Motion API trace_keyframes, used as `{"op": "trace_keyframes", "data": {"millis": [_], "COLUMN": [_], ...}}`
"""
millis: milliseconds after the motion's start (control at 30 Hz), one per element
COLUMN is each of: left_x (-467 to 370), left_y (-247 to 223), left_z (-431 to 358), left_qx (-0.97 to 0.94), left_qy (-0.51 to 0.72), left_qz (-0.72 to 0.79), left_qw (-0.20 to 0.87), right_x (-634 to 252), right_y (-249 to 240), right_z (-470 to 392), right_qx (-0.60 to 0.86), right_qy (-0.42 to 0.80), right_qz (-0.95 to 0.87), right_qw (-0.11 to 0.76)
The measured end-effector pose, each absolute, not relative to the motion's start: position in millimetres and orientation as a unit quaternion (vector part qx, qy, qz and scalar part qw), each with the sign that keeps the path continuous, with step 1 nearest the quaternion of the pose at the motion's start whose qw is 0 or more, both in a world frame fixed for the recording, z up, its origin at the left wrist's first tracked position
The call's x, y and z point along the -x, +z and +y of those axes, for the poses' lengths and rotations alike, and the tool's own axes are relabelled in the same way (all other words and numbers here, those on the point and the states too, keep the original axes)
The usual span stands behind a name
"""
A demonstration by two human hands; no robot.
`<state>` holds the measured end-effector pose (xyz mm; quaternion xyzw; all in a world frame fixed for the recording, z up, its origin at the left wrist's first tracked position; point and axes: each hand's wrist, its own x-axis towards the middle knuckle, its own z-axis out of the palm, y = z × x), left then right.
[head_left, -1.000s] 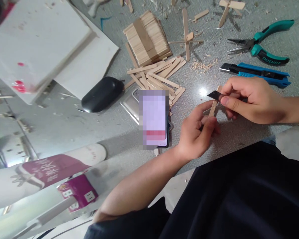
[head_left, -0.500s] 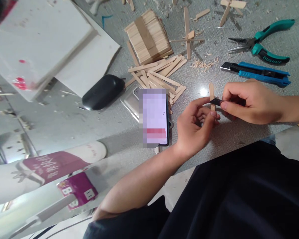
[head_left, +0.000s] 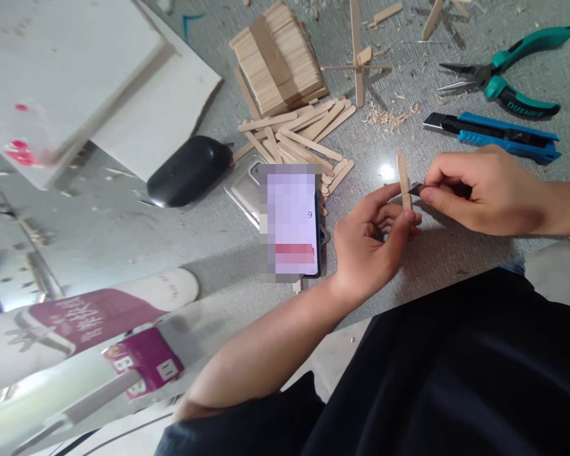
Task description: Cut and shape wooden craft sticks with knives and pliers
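Observation:
Between thumb and fingers, my left hand (head_left: 373, 234) pinches the lower end of a wooden craft stick (head_left: 401, 174), which points away from me. Marks show on the stick's face near my thumb. My right hand (head_left: 475, 193) is closed on a small dark blade (head_left: 415, 189), its tip close beside the stick's right edge; whether it touches I cannot tell. The rest of the blade is hidden in my fingers. Beyond my right hand lies a blue utility knife (head_left: 508, 136), and past it green-handled needle-nose pliers (head_left: 496, 79). Wood shavings (head_left: 387, 117) lie beyond the stick.
Loose craft sticks (head_left: 308, 136) and a banded stack of sticks (head_left: 280, 60) lie left of the shavings, near a crossed-stick piece (head_left: 358, 66). A phone (head_left: 292, 221) lies by my left wrist. Farther left are a black case (head_left: 190, 171), white board (head_left: 71, 69) and paper cup (head_left: 123, 310).
The blade was across the stick's face and has drawn back right, to the stick's edge. The stick has turned slightly. The whole view has shifted a little.

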<state>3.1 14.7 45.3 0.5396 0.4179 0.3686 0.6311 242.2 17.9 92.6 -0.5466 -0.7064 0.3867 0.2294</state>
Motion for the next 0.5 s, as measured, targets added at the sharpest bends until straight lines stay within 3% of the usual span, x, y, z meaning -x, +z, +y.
{"op": "trace_keyframes", "data": {"millis": [500], "left_x": [-7.2], "left_y": [45.7], "left_z": [16.0], "left_qx": [-0.531], "left_qy": [0.386], "left_qz": [0.412], "left_qw": [0.632], "right_x": [-239.0], "right_y": [92.1], "right_z": [15.7], "right_qx": [0.534], "right_qy": [0.379], "right_qz": [-0.715], "right_qw": [0.243]}}
